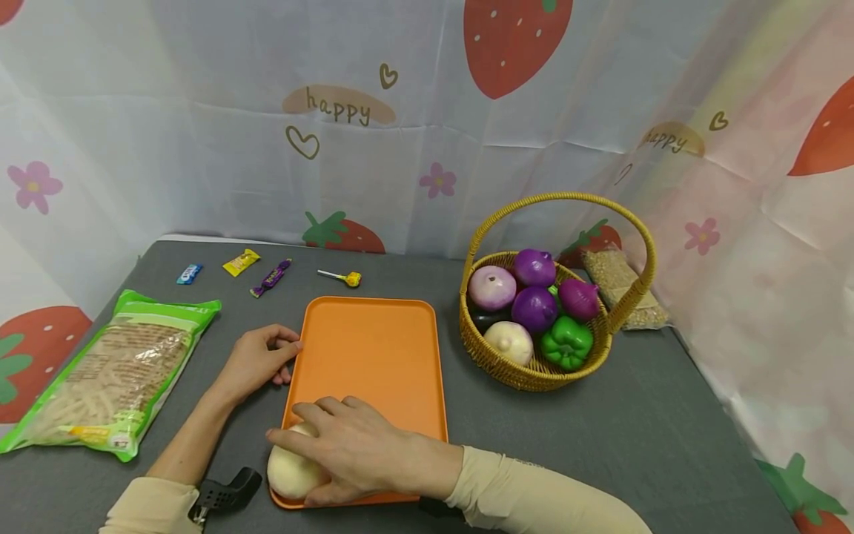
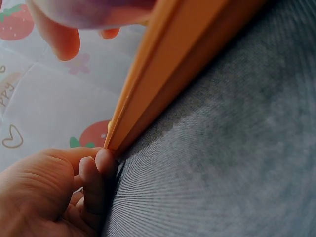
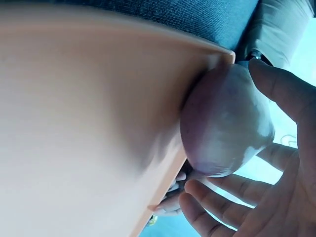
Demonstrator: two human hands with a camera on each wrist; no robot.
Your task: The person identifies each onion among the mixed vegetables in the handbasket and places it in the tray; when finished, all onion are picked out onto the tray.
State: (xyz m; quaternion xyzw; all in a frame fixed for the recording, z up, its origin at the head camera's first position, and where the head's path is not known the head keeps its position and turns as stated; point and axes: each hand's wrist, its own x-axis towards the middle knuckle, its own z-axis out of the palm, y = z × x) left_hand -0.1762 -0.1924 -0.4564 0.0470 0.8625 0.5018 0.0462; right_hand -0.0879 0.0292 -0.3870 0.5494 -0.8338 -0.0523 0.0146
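An orange tray (image 1: 367,348) lies on the grey table. At its near left corner is a round turnip (image 1: 290,475), cream in the head view, with a purple side turned to the right wrist camera (image 3: 224,121). My right hand (image 1: 360,452) holds the turnip from above and the right, thumb on one side and fingers spread round the other. My left hand (image 1: 260,363) pinches the tray's left rim between thumb and fingertips, as the left wrist view (image 2: 54,182) also shows. Its other fingers curl below the rim.
Right of the tray, a yellow wicker basket (image 1: 514,382) carries purple onions, turnips and a green pepper (image 1: 567,343). Behind it leans a bag of grain (image 1: 617,282). Leftward lies a large green-edged bag (image 1: 127,363). Wrapped candies (image 1: 271,278) and a lollipop (image 1: 350,279) lie along the back.
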